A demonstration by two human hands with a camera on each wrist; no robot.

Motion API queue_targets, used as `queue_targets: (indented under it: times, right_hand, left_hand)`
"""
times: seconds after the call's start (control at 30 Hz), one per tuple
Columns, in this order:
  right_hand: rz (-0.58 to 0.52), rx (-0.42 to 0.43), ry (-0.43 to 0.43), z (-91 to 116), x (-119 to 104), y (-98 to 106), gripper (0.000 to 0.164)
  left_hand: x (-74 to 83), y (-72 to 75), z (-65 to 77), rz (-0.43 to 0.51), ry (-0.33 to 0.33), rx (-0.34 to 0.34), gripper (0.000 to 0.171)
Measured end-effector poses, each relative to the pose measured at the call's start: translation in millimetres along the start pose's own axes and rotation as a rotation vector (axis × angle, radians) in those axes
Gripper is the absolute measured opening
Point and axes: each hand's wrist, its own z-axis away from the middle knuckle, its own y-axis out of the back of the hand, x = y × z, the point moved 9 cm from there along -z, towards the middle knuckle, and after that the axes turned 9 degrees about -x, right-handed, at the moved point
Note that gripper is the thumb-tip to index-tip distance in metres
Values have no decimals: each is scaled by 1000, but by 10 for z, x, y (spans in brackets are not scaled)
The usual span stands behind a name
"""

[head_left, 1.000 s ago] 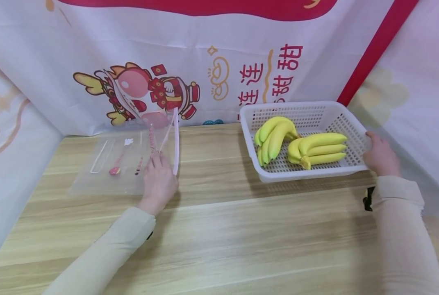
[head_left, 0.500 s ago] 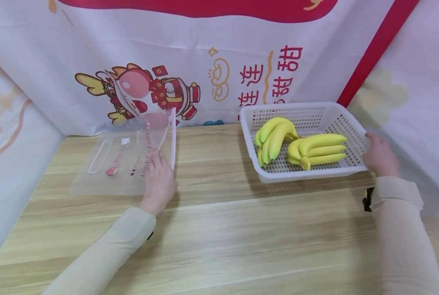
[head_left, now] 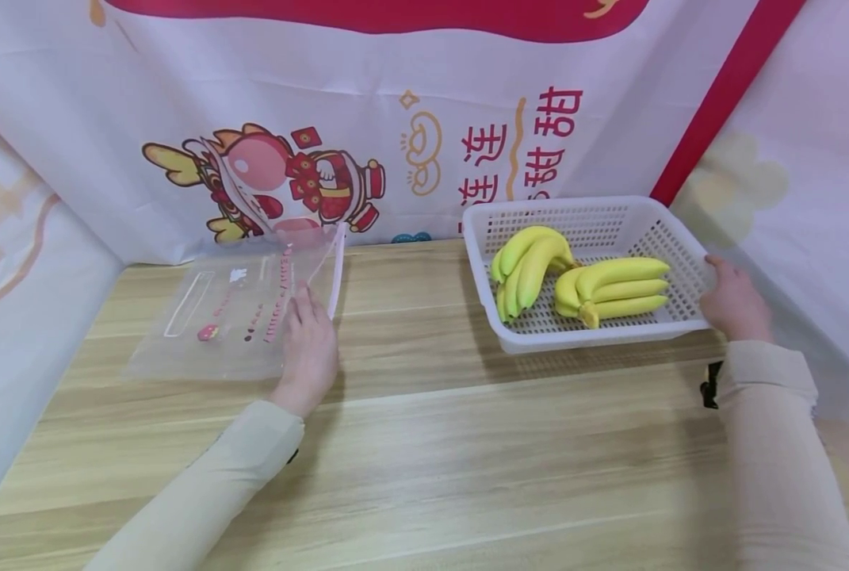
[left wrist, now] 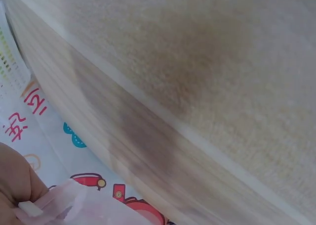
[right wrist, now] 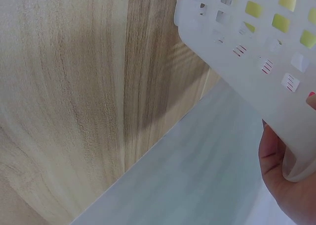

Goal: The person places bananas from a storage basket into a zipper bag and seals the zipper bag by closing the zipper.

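At the left of the table, a clear plastic zip bag (head_left: 181, 349) with pink print lies with its far side raised against the cloth. My left hand (head_left: 310, 349) pinches it near its right-hand edge, where a pink strip (head_left: 338, 274) runs. In the left wrist view a small white slider (left wrist: 30, 208) shows at the fingers. My right hand (head_left: 738, 305) grips the right end of a white plastic basket (head_left: 588, 341), its fingers curled round the rim in the right wrist view. Two bunches of bananas, one curved (head_left: 534, 274) and one straighter (head_left: 620, 287), lie inside.
The wood-grain table (head_left: 431, 468) runs back to a white printed cloth (head_left: 410, 71) hung behind it. More cloth hangs along the left (head_left: 24, 317) and right (head_left: 824, 238) sides. The basket stands close to the back cloth.
The bag's far corner has sunk lower and its print has shifted left as the plastic flattens. My left fingers have crept slightly farther from me. The right hand and basket have stayed put.
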Motion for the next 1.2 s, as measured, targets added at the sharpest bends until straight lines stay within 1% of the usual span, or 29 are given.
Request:
queue_targets:
  times: [0.1,0.17,0.37,0.43,0.53,0.63,0.7,0.77,0.97,1.2]
  right_hand:
    - [2,2,1,-9,1,-2,74]
    - [2,4,1,-13,1,-2,74]
    - [7,9,9,-15,-3,0,74]
    - [8,9,10,-16,-3,-1,74]
    - [8,6,9,-16,-3,-4,74]
    - [7,1,8,-14,-5,-7,74]
    - [6,-3,7,-12,-7,-9,73]
    - [7,-7,6,-11,-9,-10,73]
    - [24,-8,13,-16,-16,0,70]
    - [20,-13,35,-11,-27,11,71]
  left_hand:
    - [-27,8,-6,13,19,3,61]
    - [-55,12,-10,34,36,1,69]
    - [-137,17,-29,153,79,-12,96]
    - [-167,16,-43,206,92,-8,101]
    - [-225,32,-65,301,112,36,99]
    - [-279,51,-75,424,128,96,88]
    - [-303,56,-74,499,136,120,82]
    - [-317,59,-69,547,141,137,80]
    - [-327,64,-57,583,132,146,84]
    - [-302,21,-76,646,104,92,98]
